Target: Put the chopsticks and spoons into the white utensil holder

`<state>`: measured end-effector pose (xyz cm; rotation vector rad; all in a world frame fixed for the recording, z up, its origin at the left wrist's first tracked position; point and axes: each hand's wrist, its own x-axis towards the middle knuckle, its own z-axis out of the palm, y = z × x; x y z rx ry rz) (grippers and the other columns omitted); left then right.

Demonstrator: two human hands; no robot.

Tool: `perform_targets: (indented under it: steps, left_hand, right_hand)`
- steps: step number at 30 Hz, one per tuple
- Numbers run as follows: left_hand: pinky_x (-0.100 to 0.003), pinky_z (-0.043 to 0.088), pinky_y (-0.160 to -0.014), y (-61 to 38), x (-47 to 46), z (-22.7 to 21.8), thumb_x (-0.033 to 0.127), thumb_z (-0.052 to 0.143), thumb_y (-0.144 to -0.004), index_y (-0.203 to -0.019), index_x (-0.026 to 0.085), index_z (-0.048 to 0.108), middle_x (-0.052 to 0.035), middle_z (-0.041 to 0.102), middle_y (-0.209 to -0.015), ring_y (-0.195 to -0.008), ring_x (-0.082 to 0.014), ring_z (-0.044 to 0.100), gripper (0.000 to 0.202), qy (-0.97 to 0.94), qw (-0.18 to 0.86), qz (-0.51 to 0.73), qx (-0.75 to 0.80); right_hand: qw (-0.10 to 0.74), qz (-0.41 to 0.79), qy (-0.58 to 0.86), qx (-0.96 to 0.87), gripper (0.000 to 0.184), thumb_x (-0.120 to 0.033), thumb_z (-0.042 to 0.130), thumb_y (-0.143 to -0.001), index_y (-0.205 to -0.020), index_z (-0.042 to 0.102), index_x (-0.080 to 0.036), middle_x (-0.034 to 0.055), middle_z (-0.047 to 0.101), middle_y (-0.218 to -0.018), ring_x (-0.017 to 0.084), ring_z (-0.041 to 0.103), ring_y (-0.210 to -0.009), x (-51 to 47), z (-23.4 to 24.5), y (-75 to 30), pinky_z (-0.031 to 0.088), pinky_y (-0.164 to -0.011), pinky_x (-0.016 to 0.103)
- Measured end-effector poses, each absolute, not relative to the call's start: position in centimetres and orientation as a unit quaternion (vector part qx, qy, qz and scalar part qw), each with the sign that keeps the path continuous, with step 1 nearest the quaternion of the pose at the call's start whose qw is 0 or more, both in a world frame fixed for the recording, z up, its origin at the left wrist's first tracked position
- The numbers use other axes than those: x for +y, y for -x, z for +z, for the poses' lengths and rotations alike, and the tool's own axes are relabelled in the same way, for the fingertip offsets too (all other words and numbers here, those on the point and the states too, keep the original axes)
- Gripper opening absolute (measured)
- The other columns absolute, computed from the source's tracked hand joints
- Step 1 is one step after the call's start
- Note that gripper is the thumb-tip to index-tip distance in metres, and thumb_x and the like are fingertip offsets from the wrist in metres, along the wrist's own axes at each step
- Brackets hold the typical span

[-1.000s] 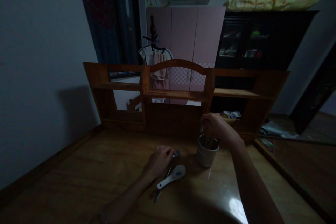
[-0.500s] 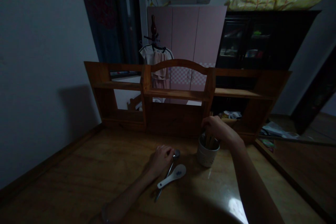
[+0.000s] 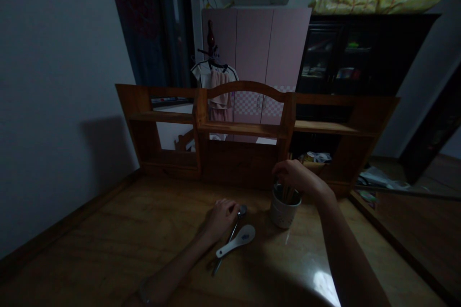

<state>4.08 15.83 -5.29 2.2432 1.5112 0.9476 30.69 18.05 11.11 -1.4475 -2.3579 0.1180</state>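
My right hand [image 3: 296,176] hovers over a white cup [image 3: 284,210] on the wooden desk [image 3: 118,244], fingers closed around the tops of the chopsticks [image 3: 287,193] standing in it. My left hand [image 3: 220,219] rests on the desk with fingers curled, touching a metal spoon [image 3: 234,229] whose bowl lies by my fingertips. A white ceramic spoon [image 3: 236,241] lies just right of the metal one, near my left wrist.
A low wooden shelf unit [image 3: 248,129] runs along the back of the desk. The wall is close on the left. Behind are a pink wardrobe [image 3: 259,48], hanging clothes [image 3: 214,81] and a dark cabinet [image 3: 345,57]. The desk edge drops off to the right.
My right hand has shifted slightly left and up above the cup, still on the chopsticks. My left hand stays on the metal spoon.
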Motion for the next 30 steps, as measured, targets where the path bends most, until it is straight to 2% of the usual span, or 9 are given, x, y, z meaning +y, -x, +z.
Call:
perform_targets:
  steps: [7, 11, 16, 18, 21, 23, 27, 30]
  left_hand:
    - [-0.029, 0.039, -0.080, -4.0, 16.1, -5.8, 0.034, 0.042, -0.094, -0.087, 0.022, 0.069, -0.0036, 0.067, -0.089, -0.089, -0.0193, 0.056, 0.030, -0.777, 0.134, 0.336, 0.514]
    - [-0.028, 0.038, -0.078, -4.0, 16.1, -6.0, 0.037, 0.049, -0.091, -0.082, 0.022, 0.066, -0.0024, 0.065, -0.086, -0.087, -0.0191, 0.056, 0.024, -0.769, 0.131, 0.350, 0.519]
    - [-0.029, 0.036, -0.071, -4.2, 16.0, -6.4, 0.047, 0.053, -0.087, -0.081, 0.021, 0.060, -0.0022, 0.063, -0.082, -0.081, -0.0191, 0.055, 0.028, -0.759, 0.132, 0.331, 0.546]
    - [-0.031, 0.035, -0.074, -4.3, 16.1, -6.7, 0.048, 0.060, -0.082, -0.084, 0.022, 0.060, -0.0019, 0.063, -0.085, -0.084, -0.0198, 0.055, 0.026, -0.756, 0.116, 0.321, 0.558]
    - [-0.033, 0.033, -0.078, -4.4, 16.3, -7.2, 0.050, 0.075, -0.067, -0.087, 0.022, 0.060, -0.0020, 0.063, -0.090, -0.089, -0.0218, 0.054, 0.037, -0.763, 0.101, 0.305, 0.560]
    - [-0.034, 0.033, -0.079, -4.4, 16.5, -7.4, 0.049, 0.077, -0.064, -0.086, 0.022, 0.061, -0.0024, 0.063, -0.090, -0.090, -0.0225, 0.054, 0.038, -0.766, 0.101, 0.297, 0.561]
    - [-0.035, 0.033, -0.079, -4.3, 16.7, -7.5, 0.034, 0.066, -0.075, -0.075, 0.021, 0.064, -0.0024, 0.064, -0.080, -0.086, -0.0226, 0.056, 0.013, -0.765, 0.097, 0.278, 0.573]
    - [-0.033, 0.033, -0.073, -4.0, 16.5, -7.4, 0.034, 0.063, -0.077, -0.068, 0.022, 0.066, -0.0037, 0.065, -0.077, -0.083, -0.0228, 0.056, 0.015, -0.758, 0.101, 0.275, 0.582]
  right_hand:
    - [0.189, 0.042, 0.516, -0.834, 0.035, 0.001, 0.051, -0.079, -0.100, 0.072, -0.017, 0.0043, 0.072, -0.091, 0.017, 0.067, -0.083, 18.5, 10.8, -30.8, 0.047, -0.069, 0.021]
    - [0.195, 0.023, 0.521, -0.830, 0.033, -0.002, 0.051, -0.082, -0.106, 0.070, -0.017, 0.0062, 0.072, -0.094, 0.018, 0.067, -0.085, 18.3, 11.1, -31.0, 0.046, -0.069, 0.022]
    - [0.216, -0.071, 0.571, -0.789, 0.021, -0.010, 0.050, -0.088, -0.092, 0.069, -0.018, 0.0065, 0.071, -0.086, 0.020, 0.066, -0.078, 16.5, 12.7, -30.6, 0.042, -0.061, 0.024]
    - [0.225, -0.130, 0.582, -0.770, 0.019, -0.014, 0.048, -0.091, -0.088, 0.066, -0.018, 0.0067, 0.070, -0.082, 0.021, 0.066, -0.075, 15.5, 13.4, -29.7, 0.039, -0.059, 0.025]
    - [0.235, -0.158, 0.554, -0.783, 0.020, -0.017, 0.045, -0.095, -0.090, 0.064, -0.019, 0.0062, 0.069, -0.085, 0.020, 0.066, -0.081, 14.5, 13.7, -27.4, 0.040, -0.065, 0.025]
    - [0.219, -0.139, 0.530, -0.808, 0.020, -0.017, 0.045, -0.097, -0.092, 0.064, -0.020, 0.0057, 0.070, -0.089, 0.020, 0.066, -0.086, 14.3, 13.1, -25.5, 0.041, -0.070, 0.024]
    - [0.129, -0.102, 0.523, -0.836, 0.022, -0.022, 0.044, -0.098, -0.094, 0.065, -0.020, 0.0085, 0.070, -0.090, 0.024, 0.068, -0.086, 14.7, 10.5, -22.1, 0.042, -0.067, 0.027]
    - [0.092, -0.087, 0.525, -0.841, 0.020, -0.020, 0.049, -0.096, -0.090, 0.067, -0.016, 0.0118, 0.070, -0.087, 0.027, 0.069, -0.083, 15.3, 8.3, -20.6, 0.044, -0.065, 0.029]
